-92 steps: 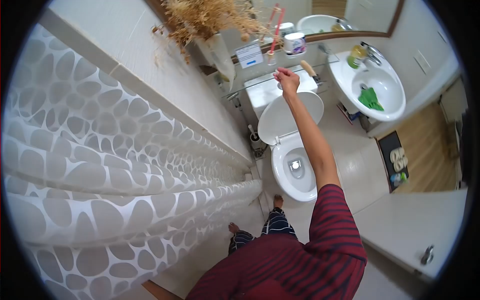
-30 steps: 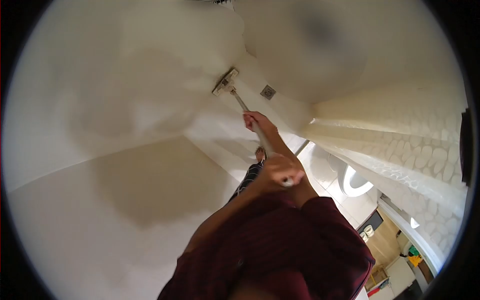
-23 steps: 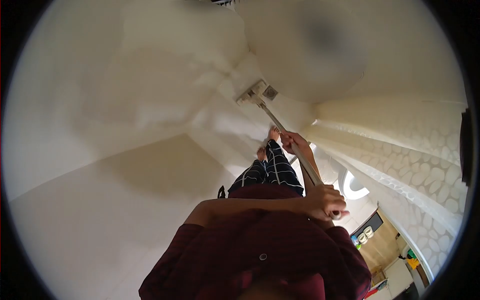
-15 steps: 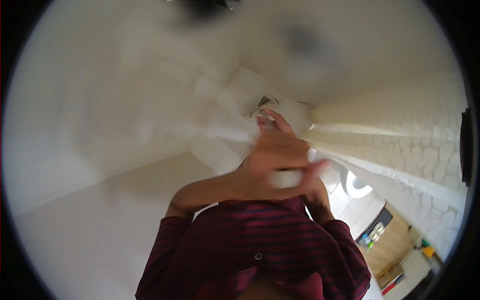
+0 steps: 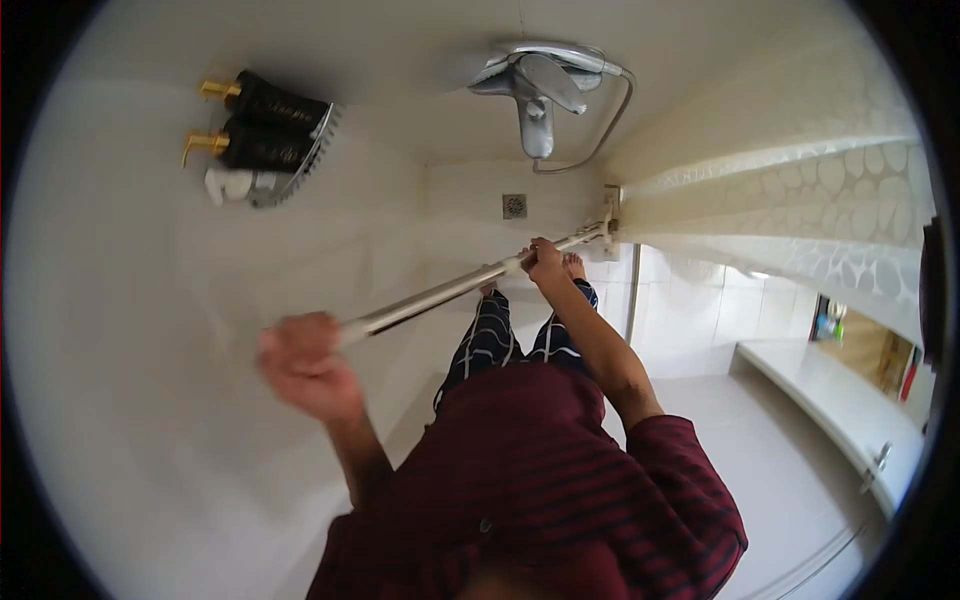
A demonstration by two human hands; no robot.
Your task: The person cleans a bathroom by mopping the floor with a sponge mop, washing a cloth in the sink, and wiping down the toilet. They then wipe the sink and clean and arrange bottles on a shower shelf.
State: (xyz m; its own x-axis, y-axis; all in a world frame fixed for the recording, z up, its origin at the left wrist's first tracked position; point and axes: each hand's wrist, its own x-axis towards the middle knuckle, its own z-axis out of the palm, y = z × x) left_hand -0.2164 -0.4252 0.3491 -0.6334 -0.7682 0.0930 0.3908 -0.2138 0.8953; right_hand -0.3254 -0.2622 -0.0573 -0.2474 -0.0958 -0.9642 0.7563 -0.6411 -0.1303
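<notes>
A long pale mop (image 5: 440, 292) slants across the shower floor from lower left to upper right. Its narrow cream head (image 5: 612, 225) stands at the far right, beside the shower curtain. My left hand (image 5: 313, 365), blurred by motion, is closed around the handle's near end. Farther along, my right hand (image 5: 543, 260) grips the middle of the same handle. A square floor drain (image 5: 514, 206) lies beyond the handle, left of the head. My bare feet are below the handle, partly hidden by it and my right hand.
A chrome shower mixer (image 5: 536, 105) with a hose is on the wall ahead. Black pump bottles (image 5: 265, 145) stand on a corner shelf at upper left. The patterned shower curtain (image 5: 800, 170) hangs to the right, above a white door (image 5: 820, 400) with a metal handle.
My left hand has swung out left, away from my right hand. The mop head has moved from beside the drain to the right. My view has shifted, showing the mixer and bottles.
</notes>
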